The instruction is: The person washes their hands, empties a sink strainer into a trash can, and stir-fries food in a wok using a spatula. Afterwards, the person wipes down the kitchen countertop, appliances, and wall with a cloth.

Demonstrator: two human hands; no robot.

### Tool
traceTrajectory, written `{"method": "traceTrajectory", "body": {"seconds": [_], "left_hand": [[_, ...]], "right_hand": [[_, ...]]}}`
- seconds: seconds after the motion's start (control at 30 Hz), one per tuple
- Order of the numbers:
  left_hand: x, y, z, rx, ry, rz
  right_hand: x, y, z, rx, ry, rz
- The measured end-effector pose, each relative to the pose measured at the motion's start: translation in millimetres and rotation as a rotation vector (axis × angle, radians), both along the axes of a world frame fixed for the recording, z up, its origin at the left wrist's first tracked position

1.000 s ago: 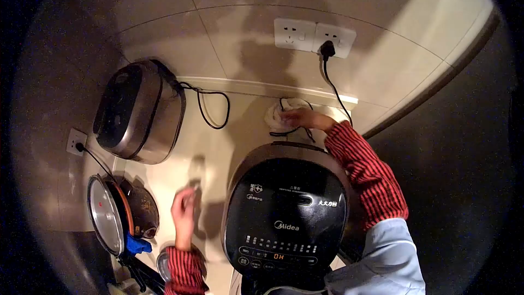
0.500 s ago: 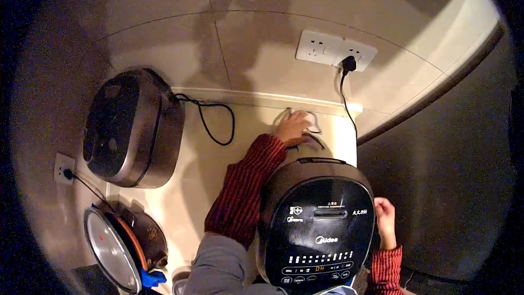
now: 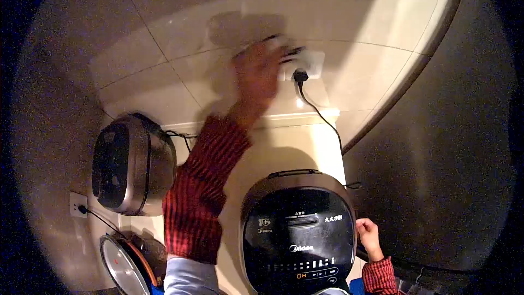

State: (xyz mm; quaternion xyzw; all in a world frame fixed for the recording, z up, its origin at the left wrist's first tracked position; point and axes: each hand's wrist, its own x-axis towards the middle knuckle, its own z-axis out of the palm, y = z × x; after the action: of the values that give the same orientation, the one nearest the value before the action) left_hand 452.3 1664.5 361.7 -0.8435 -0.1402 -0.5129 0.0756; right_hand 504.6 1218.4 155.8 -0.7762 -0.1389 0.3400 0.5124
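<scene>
My left hand is raised in front of the tiled wall, blurred by motion. It is closed on a whitish cloth with dark edges, beside the wall socket, which the hand partly covers. A black plug sits in that socket, its cord running down behind the counter's right end. Below stands a dark Midea rice cooker, lid shut and display lit. At its right side is my right hand, fingers curled against the edge; the fingertips are partly hidden.
A second rice cooker stands at the left with its cord behind it. In the lower left corner are a round lid on edge and another socket with a plug. A dark panel borders the counter on the right.
My left hand has lifted off the counter behind the cooker and moved up to the wall socket, taking the cloth along. My right hand stays by the cooker. The view has shifted.
</scene>
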Motion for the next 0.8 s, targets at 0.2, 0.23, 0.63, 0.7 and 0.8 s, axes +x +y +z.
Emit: {"method": "traceTrajectory", "body": {"seconds": [0.2, 0.23, 0.63, 0.7, 0.8], "left_hand": [[74.9, 3.2, 6.1, 0.520, 0.217, -0.061], [65.2, 11.2, 2.6, 0.585, 0.220, -0.137], [-98.5, 70.8, 63.4, 0.330, 0.241, 0.407], [-54.7, 61.8, 126.7, 0.482, -0.012, 0.222], [-11.9, 74.7, 129.7, 0.562, -0.122, 0.261]], "right_hand": [[15.5, 23.4, 24.2, 0.004, -0.074, 0.086], [20.4, 20.8, 13.8, 0.044, -0.167, 0.097], [26.4, -21.3, -6.8, -0.049, -0.064, -0.001], [26.7, -14.7, -12.3, 0.002, -0.034, 0.015], [31.1, 17.2, 5.4, 0.022, -0.226, 0.147]]}}
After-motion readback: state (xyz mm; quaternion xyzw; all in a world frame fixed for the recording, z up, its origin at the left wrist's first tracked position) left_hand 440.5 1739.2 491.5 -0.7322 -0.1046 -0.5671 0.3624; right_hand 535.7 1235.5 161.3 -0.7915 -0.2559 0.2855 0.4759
